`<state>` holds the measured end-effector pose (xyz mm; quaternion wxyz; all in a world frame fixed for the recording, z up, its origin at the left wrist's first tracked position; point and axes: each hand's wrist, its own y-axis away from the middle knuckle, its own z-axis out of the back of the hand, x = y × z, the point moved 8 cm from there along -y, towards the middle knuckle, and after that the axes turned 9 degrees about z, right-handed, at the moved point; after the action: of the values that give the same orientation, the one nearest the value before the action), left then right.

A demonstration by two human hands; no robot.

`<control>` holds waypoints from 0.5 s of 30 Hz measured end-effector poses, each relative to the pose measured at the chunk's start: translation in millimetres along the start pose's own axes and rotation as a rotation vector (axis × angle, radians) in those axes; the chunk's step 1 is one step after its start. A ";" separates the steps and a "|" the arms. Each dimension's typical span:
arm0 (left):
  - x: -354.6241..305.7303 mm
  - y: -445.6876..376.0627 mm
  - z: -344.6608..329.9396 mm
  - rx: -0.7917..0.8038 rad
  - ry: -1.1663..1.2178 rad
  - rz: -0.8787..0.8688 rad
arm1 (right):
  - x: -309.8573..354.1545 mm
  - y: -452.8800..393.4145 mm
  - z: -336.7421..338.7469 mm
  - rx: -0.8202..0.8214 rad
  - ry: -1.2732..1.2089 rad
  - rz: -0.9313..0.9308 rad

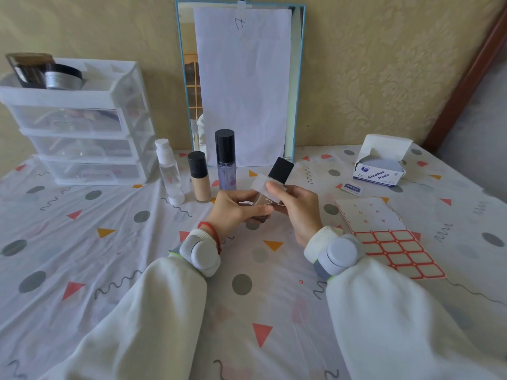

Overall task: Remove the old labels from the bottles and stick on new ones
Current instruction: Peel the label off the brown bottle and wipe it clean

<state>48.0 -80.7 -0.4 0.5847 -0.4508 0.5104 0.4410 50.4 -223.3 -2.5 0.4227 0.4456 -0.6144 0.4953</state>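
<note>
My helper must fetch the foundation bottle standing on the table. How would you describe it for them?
Start at the blue-framed mirror against the wall. Three bottles stand in a row before it; the foundation bottle is the middle one. It alone is short, with beige contents under a black cap.

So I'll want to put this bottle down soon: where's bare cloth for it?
Free: the wide stretch of tablecloth left of your left hand, in front of the drawer unit. Crowded: beside the standing bottles by the mirror, and right, around the label sheet and alcohol pads box.
</note>
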 end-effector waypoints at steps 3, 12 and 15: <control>1.0 -0.6 1.5 -0.019 -0.016 -0.002 | 0.0 0.4 -4.4 0.080 0.038 0.011; 7.7 -2.0 -1.1 0.050 0.210 0.082 | 5.5 -1.7 -4.3 0.081 -0.089 0.025; 7.0 -1.9 -9.0 0.151 0.290 0.119 | 6.7 -2.7 -2.7 0.067 -0.155 0.012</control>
<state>48.7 -89.6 -7.9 0.5098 -0.4335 0.6470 0.3656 51.6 -221.8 5.0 0.3556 0.4928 -0.6311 0.4821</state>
